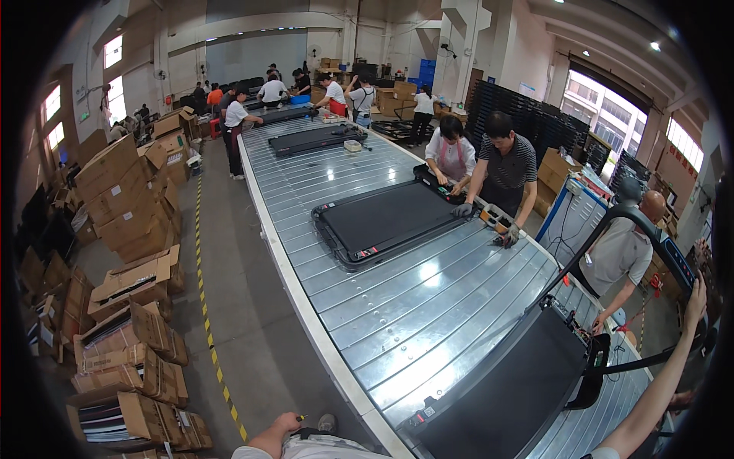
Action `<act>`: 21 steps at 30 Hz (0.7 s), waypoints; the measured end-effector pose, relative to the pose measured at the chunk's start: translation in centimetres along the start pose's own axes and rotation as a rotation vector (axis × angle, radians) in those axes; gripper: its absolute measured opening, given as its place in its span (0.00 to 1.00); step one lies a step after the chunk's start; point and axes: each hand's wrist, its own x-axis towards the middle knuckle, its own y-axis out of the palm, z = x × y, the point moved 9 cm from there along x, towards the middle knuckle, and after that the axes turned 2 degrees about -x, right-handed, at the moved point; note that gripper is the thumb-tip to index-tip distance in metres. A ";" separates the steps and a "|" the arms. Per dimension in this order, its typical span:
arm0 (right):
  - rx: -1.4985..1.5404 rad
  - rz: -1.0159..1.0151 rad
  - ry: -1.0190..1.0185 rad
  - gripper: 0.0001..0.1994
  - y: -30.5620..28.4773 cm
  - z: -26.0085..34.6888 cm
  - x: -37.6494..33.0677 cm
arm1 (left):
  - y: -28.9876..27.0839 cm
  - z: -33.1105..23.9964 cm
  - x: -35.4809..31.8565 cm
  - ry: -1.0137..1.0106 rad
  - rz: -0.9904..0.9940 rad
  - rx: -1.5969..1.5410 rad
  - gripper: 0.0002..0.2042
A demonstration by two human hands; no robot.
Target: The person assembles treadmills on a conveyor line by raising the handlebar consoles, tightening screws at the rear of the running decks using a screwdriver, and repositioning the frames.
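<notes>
Currently, your right hand [696,294] is clamped on the raised treadmill handrail [650,229].
If that grip slips, the frame could drop onto the treadmill deck [512,390]; left hand [287,423] looks closed around something small.

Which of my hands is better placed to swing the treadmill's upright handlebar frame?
The right hand, probably: it is raised at the top of the black handlebar frame of the treadmill. The left hand hangs low beside the conveyor table, pinching a small object.
</notes>
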 end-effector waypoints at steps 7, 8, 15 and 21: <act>0.027 -0.045 -0.056 0.21 -1.4 0.1 -0.4 | 0.9 0.6 -0.5 -0.009 0.019 0.039 0.18; 0.030 -0.054 -0.063 0.21 -1.9 0.0 -0.5 | 0.9 0.6 -0.5 -0.008 0.024 0.037 0.18; 0.043 -0.081 -0.123 0.23 -2.6 1.2 -1.5 | -0.7 1.2 -0.6 0.038 -0.174 0.088 0.16; -0.058 -0.112 -0.109 0.20 -1.2 0.2 -0.3 | -2.7 1.9 -0.2 -0.103 -0.142 -0.101 0.20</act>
